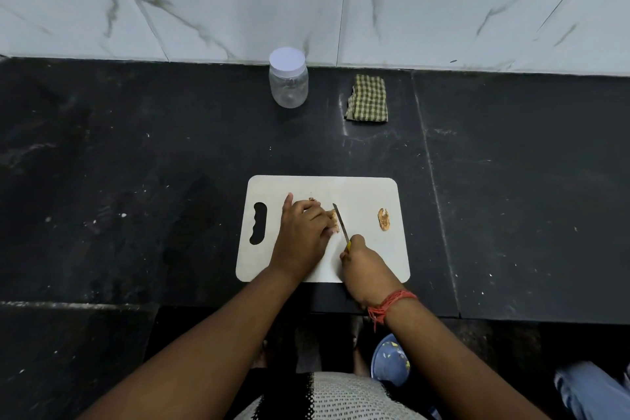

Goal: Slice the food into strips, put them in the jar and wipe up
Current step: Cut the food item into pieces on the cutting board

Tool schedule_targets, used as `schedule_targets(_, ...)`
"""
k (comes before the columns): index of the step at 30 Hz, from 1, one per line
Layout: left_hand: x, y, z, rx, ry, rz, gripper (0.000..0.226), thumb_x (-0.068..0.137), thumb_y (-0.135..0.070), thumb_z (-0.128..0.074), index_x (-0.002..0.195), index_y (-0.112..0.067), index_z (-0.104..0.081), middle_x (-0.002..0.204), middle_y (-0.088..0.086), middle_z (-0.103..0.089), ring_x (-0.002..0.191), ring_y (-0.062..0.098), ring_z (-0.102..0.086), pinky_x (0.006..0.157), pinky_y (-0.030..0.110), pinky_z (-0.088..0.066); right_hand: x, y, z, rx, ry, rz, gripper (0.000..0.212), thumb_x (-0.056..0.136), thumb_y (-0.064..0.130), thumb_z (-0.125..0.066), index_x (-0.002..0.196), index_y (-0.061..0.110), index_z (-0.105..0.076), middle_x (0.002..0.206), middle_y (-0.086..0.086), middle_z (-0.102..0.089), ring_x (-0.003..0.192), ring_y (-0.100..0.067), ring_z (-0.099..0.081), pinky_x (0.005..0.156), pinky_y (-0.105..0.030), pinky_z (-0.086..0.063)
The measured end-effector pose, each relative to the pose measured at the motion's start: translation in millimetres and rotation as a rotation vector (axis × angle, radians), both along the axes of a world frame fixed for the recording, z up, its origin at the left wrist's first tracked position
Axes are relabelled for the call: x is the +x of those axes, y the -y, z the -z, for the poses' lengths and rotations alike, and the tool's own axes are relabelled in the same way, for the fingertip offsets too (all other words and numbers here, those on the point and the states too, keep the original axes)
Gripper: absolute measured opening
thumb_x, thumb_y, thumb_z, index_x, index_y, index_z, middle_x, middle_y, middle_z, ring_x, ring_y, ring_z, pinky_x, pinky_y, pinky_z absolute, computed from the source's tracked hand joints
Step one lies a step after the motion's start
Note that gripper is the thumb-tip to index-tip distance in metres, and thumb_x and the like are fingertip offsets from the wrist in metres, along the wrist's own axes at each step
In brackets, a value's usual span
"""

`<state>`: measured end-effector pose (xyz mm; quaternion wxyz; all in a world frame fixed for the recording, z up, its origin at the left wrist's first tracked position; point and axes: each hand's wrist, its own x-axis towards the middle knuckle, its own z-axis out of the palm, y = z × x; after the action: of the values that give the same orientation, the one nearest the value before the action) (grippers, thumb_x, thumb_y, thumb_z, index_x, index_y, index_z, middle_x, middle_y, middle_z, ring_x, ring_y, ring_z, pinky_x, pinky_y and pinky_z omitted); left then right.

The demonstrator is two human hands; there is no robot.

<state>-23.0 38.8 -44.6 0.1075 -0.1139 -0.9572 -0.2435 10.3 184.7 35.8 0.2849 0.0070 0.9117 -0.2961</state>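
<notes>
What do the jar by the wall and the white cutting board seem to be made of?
The jar looks like clear plastic, see-through with soft glints, under a matte white lid, though glass cannot be ruled out. The cutting board looks like smooth white plastic: thin, flat, with rounded corners and a moulded handle cutout.

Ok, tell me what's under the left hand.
The left hand presses on a brown piece of food on the board; only its right edge shows beside the knife. The rest is covered.
</notes>
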Motion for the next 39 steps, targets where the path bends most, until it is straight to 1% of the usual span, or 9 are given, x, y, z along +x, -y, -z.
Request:
schedule_targets(4,-1.4,-0.7,0.7,0.007,0.001,-0.012,0.017,0.088,-0.026,-0.062,0.087,-0.016,-0.076,0.093,-0.004,-0.069,0.107,0.024,-0.058,0.119,0.056,-0.023,0.7,4.4,0.6,0.025,-0.018,-0.001,0.004,0.100,0.010,-0.035,0.096,0.009,-0.034,0.072,-0.003,-0.047,0.066,-0.023,-0.047,0.060,-0.032,-0.032)
schedule_targets(6,-1.9,-0.2,1.1,0.005,0.007,-0.008,0.014,0.088,-0.025,-0.064,0.086,-0.016,-0.075,0.093,-0.004,-0.068,0.106,0.024,-0.058,0.119,0.056,-0.023,1.0,6.1,1.3,0.030,-0.027,0.002,0.004,0.100,0.008,-0.035,0.096,0.009,-0.034,0.078,-0.008,-0.053,0.069,-0.025,-0.048,0.061,-0.031,-0.032)
schedule_targets(9,-2.4,1.4,1.8,-0.005,0.018,0.006,0.011,0.087,-0.024,-0.067,0.087,-0.017,-0.075,0.095,-0.004,-0.068,0.107,0.024,-0.057,0.119,0.056,-0.022,1.4,7.7,1.2,0.048,-0.016,0.000,0.005,0.097,0.005,-0.034,0.097,0.009,-0.033,0.079,-0.007,-0.050,0.070,-0.025,-0.048,0.062,-0.032,-0.034)
schedule_targets(12,-2.6,2.3,0.9,-0.021,0.029,0.016,0.015,0.089,-0.027,-0.063,0.089,-0.019,-0.076,0.097,-0.004,-0.068,0.107,0.024,-0.057,0.119,0.056,-0.023,1.5,9.3,0.8,0.078,-0.017,-0.025,0.009,0.095,0.001,-0.035,0.098,0.009,-0.033,0.082,-0.009,-0.052,0.071,-0.026,-0.050,0.064,-0.031,-0.036)
schedule_targets(17,-3.7,3.5,0.3,-0.035,0.032,0.024,0.020,0.088,-0.028,-0.059,0.083,-0.020,-0.077,0.093,-0.006,-0.068,0.104,0.024,-0.056,0.117,0.057,-0.026,1.2,13.8,0.6,0.090,0.003,-0.028,0.021,0.094,-0.001,-0.035,0.115,-0.001,-0.038,0.095,-0.017,-0.062,0.073,-0.026,-0.051,0.065,-0.031,-0.037)
schedule_targets(22,-3.0,3.9,-0.2,-0.040,0.012,0.039,0.020,0.088,-0.028,-0.058,0.081,-0.020,-0.076,0.092,-0.006,-0.067,0.102,0.024,-0.056,0.115,0.059,-0.029,-0.6,19.2,0.5,0.121,0.032,-0.048,0.029,0.095,0.000,-0.037,0.123,-0.007,-0.036,0.107,-0.023,-0.064,0.095,-0.034,-0.063,0.066,-0.029,-0.036)
schedule_targets(27,-4.1,5.0,1.5,-0.066,0.013,0.047,0.017,0.090,-0.027,-0.062,0.085,-0.020,-0.077,0.095,-0.005,-0.068,0.104,0.024,-0.057,0.116,0.056,-0.027,-9.5,24.4,-4.6,0.144,0.111,-0.017,0.035,0.100,0.010,-0.038,0.133,-0.002,-0.036,0.124,-0.021,-0.056,0.113,-0.035,-0.057,0.075,-0.029,-0.035)
schedule_targets(37,-3.7,5.4,-4.3,-0.092,-0.005,0.029,0.006,0.087,-0.026,-0.073,0.084,-0.022,-0.077,0.093,-0.008,-0.069,0.100,0.024,-0.058,0.111,0.058,-0.035,-12.0,20.2,-8.7,0.138,0.164,-0.033,0.036,0.100,0.010,-0.038,0.133,-0.003,-0.037,0.126,-0.023,-0.055,0.116,-0.037,-0.056,0.078,-0.030,-0.036)
schedule_targets(39,-2.3,4.3,-5.6,-0.101,-0.004,0.022,0.007,0.087,-0.025,-0.072,0.083,-0.021,-0.076,0.093,-0.007,-0.069,0.099,0.025,-0.059,0.110,0.059,-0.036,-9.9,17.4,-9.4,0.151,0.166,-0.063,0.034,0.100,0.009,-0.038,0.132,-0.004,-0.038,0.119,-0.021,-0.058,0.112,-0.036,-0.058,0.075,-0.028,-0.037)
